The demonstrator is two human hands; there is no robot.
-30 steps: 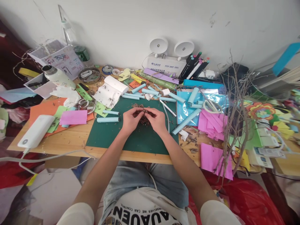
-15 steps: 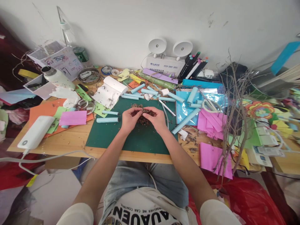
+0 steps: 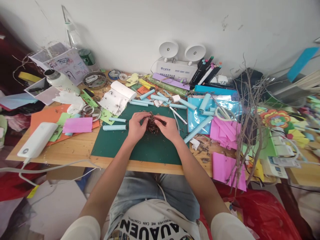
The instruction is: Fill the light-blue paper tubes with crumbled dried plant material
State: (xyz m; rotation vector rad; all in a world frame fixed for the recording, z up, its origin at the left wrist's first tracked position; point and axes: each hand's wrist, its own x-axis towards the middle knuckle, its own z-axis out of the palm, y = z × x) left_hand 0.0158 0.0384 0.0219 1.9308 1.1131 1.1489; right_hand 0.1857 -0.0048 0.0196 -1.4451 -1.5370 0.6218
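Note:
A crumbly clump of dry brown plant bits [image 3: 153, 126] lies on the green cutting mat [image 3: 150, 151], between my two hands. My left hand [image 3: 137, 126] curls against its left side, fingertips at the far edge and thumb nearer me. From the right, my right hand [image 3: 168, 127] grips the clump in the same way, thumb bent inward. The fingertips are partly lost among the brown bits. Two light blue paper tubes [image 3: 114, 127] rest left of my left hand. A thin white stick [image 3: 178, 115] lies beyond my right hand.
More blue tubes [image 3: 160, 97] lie along the mat's back edge. Scissors [image 3: 225, 114], pink paper [image 3: 225, 131] and upright dry twigs [image 3: 247, 133] crowd the right. At left are a white power bank [image 3: 37, 140], a roll of tape [image 3: 88, 113] and a bottle [image 3: 61, 81].
My hands have drawn slightly apart; the fingertips that met over the clump now sit at its two sides, and more of it shows between them.

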